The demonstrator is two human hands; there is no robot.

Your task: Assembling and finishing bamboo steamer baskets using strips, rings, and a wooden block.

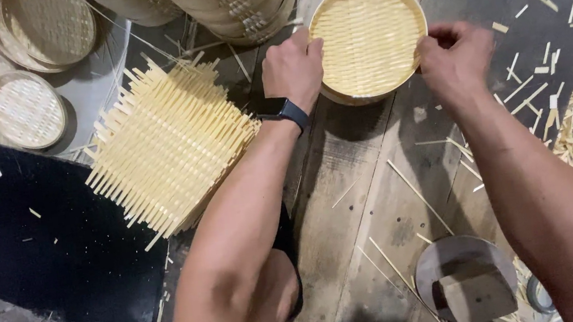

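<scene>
Near edge, right: round grey metal object [466, 285] on the plank floor [350, 197]. Left of centre: stack of woven bamboo mats [166, 143], ends bristling. Farther: left hand [294, 70], dark wristwatch [285, 111], fingers closed on left rim of round bamboo steamer tray [368, 39]; right hand [456, 57] pinches its right rim. Far left: finished trays [25, 108] piled.

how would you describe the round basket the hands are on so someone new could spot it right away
Start at the wooden plank floor in the middle of the view and go to its top edge. There a round bamboo tray with a woven slat bottom sits between the left hand and the right hand, which grip its rim. Unlike the stacked trays at top left, it lies alone on the planks.
</scene>
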